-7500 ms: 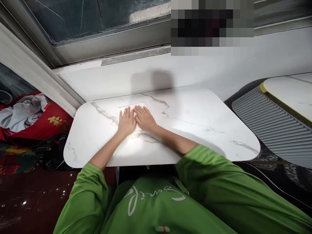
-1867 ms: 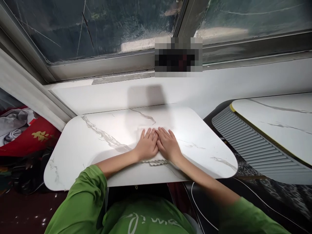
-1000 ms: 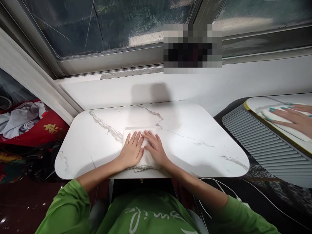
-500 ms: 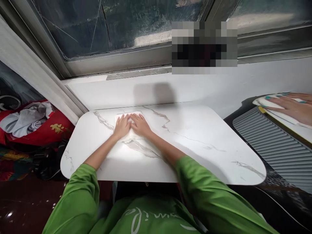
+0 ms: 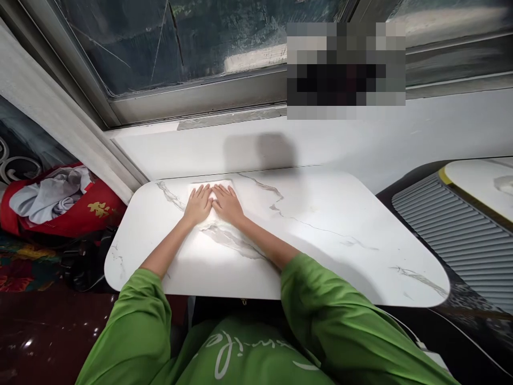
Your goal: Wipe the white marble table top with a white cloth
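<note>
A folded white cloth [image 5: 200, 188] lies at the far left part of a white marble-patterned table [image 5: 320, 235]. My left hand [image 5: 197, 205] and my right hand [image 5: 227, 203] lie side by side flat on the cloth, fingers stretched out and pointing toward the window. Both arms reach far forward in green sleeves. The hands cover most of the cloth.
A white sill and a window frame [image 5: 192, 101] run behind the table. Red fabric with grey clothes [image 5: 52, 203] is heaped at the left. A ribbed grey surface [image 5: 452, 230] and a second white tabletop [image 5: 484, 184] stand at the right.
Both hands have pushed the cloth from the table's near edge to its far left part. The other person's hand on the right tabletop has left the view.
</note>
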